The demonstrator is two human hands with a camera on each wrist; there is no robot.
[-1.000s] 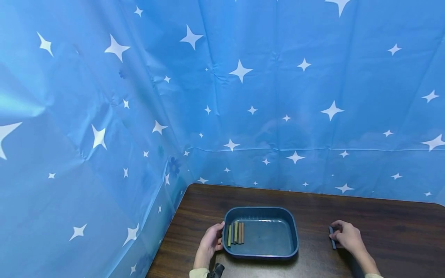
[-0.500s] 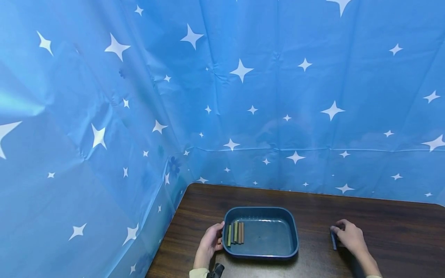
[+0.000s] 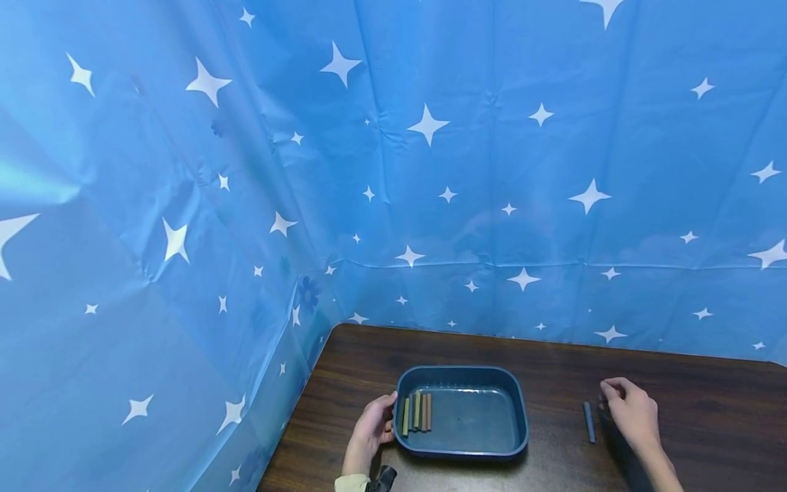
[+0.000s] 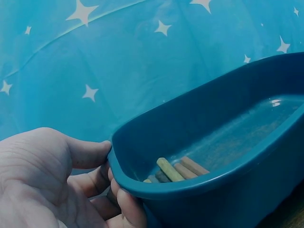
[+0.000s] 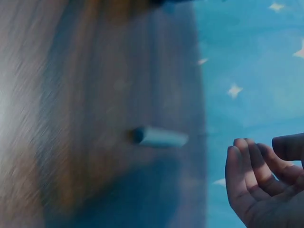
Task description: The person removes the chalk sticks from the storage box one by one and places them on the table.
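Observation:
My left hand (image 3: 371,427) holds the left end of a dark blue plastic tub (image 3: 461,452). In the left wrist view its thumb meets the rim and its curled fingers lie against the outer wall. Chalk-like sticks in yellow-green (image 3: 406,417), grey and brown (image 3: 428,412) lie side by side at the tub's left end. To the right, a single blue-grey chalk-like stick (image 3: 589,422) rests on the table. My right hand (image 3: 633,413) is just right of that stick and apart from it, with loosely bent fingers (image 5: 259,164) and nothing between them.
The dark wood table (image 3: 553,376) has its far edge against a blue curtain (image 3: 467,171) with white stars. More of this sheet hangs along the left side. A black strap (image 3: 382,478) sits on the left wrist.
My right hand has let go of the blue-grey stick and drawn back to the right. The stick now lies on the table. My left hand and the tub have kept their place.

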